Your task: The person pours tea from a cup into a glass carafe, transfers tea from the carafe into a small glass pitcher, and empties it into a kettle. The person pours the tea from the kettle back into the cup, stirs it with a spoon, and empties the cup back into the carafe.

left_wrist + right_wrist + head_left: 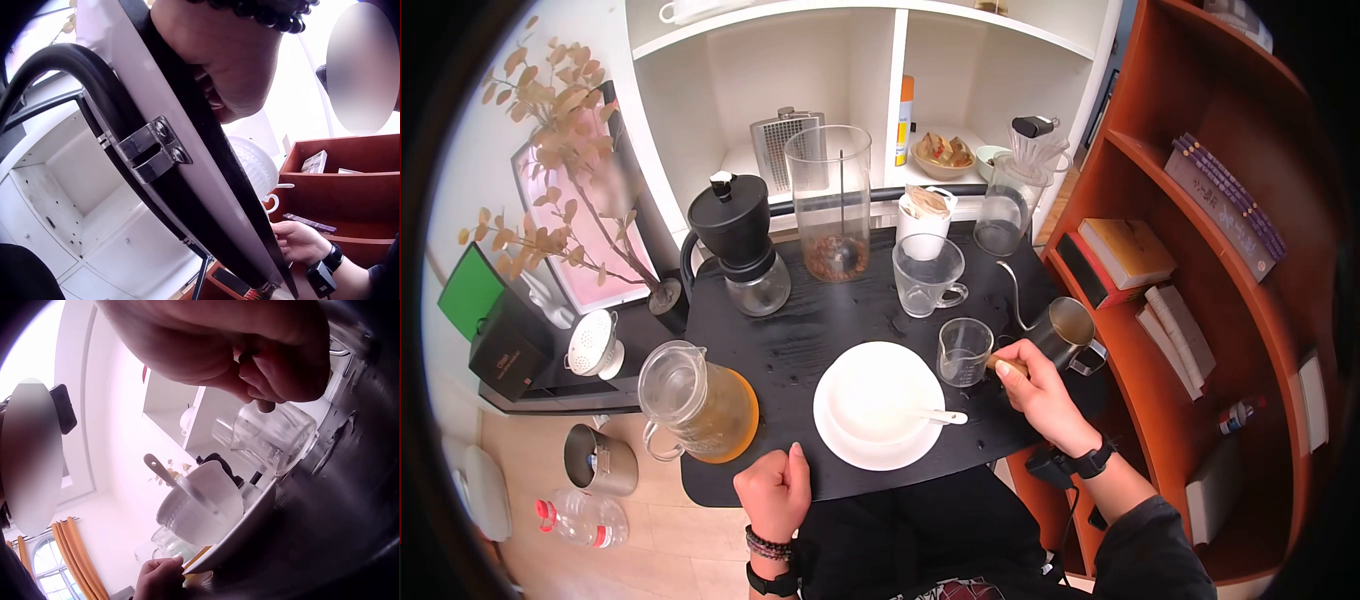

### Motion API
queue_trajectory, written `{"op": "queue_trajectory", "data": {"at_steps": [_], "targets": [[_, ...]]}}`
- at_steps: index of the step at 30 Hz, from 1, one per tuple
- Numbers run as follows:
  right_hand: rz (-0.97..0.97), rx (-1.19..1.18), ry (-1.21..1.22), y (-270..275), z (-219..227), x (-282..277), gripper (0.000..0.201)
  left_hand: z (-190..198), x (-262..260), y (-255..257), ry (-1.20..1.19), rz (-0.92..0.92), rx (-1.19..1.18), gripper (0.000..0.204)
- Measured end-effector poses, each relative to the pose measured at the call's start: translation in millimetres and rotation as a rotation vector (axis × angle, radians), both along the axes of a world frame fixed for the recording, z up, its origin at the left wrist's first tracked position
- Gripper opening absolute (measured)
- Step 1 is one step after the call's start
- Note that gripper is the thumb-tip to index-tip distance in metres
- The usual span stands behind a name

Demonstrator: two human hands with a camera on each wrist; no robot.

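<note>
My right hand [1036,392] pinches the wooden handle [1008,366] of a small glass measuring jug [964,352], which stands upright at the right of the black table. In the right wrist view the same jug [275,437] appears just beyond the curled fingers. My left hand [774,490] is a fist at the table's front edge, thumb up, holding nothing. Between the hands, a white bowl [880,385] sits on a white plate [870,456], with a white spoon [940,415] leaning in it. Left of them, near my left hand, stands a glass pitcher of amber liquid [715,410] on an orange coaster.
At the back are a coffee grinder [735,230], a tall clear cylinder with beans [828,200], a glass cup [927,280] and a glass carafe [1005,200]. A gooseneck kettle [1065,328] stands right of the jug. A wooden bookshelf [1120,165] borders the right side.
</note>
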State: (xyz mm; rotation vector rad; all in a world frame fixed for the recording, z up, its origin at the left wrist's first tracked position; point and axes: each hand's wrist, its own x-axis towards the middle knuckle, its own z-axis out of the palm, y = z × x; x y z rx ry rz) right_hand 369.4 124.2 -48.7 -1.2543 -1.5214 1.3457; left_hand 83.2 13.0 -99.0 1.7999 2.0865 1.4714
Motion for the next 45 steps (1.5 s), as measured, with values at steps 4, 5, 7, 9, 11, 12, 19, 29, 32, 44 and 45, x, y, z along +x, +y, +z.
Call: {"op": "queue_trajectory", "data": {"at_steps": [4, 5, 7, 9, 11, 12, 19, 29, 32, 44, 45], "targets": [[0.018, 0.088, -0.084, 7.6, -12.9, -3.5, 0.012, 0.3, -0.9, -0.8, 0.018, 0.001, -0.016, 0.038], [0.012, 0.111, -0.109, 8.5, -14.3, -5.4, 0.013, -0.2, -1.2, -0.8, 0.019, -0.001, -0.021, 0.038], [0.001, 0.149, -0.167, 11.6, -18.2, -6.4, 0.015, 0.0, -0.9, -0.8, 0.020, 0.002, -0.034, 0.038], [0.000, 0.229, -0.203, 17.4, -28.9, -6.3, 0.017, -0.2, -0.8, -0.7, 0.033, 0.005, -0.020, 0.038], [-0.002, 0.316, -0.322, 18.3, -29.1, -6.5, 0.021, 0.3, -0.4, -0.6, 0.047, 0.010, -0.014, 0.038], [-0.005, 0.327, -0.315, 16.6, -25.2, -8.1, 0.021, 0.3, -0.6, -0.4, 0.053, 0.010, -0.003, 0.038], [0.098, 0.349, -0.456, 2.8, -9.3, -6.7, 0.027, -0.2, -0.7, -0.4, 0.046, 0.006, -0.008, 0.039], [-0.391, 0.633, -0.541, -54.1, 33.8, 59.3, 0.025, -1.8, 0.0, 0.1, 0.063, 0.013, 0.004, 0.038], [-0.621, 0.643, -0.545, -55.6, 23.0, 91.4, 0.021, 0.2, 1.3, -0.4, 0.054, 0.012, 0.000, 0.038], [-0.671, 0.514, -0.468, -32.7, -12.7, 98.0, 0.038, -3.6, 2.5, 0.9, 0.066, 0.035, -0.037, 0.040], [-0.670, 0.496, -0.437, -30.5, -14.2, 97.8, 0.038, -2.9, 3.0, 1.2, 0.068, 0.044, -0.035, 0.040]]}}
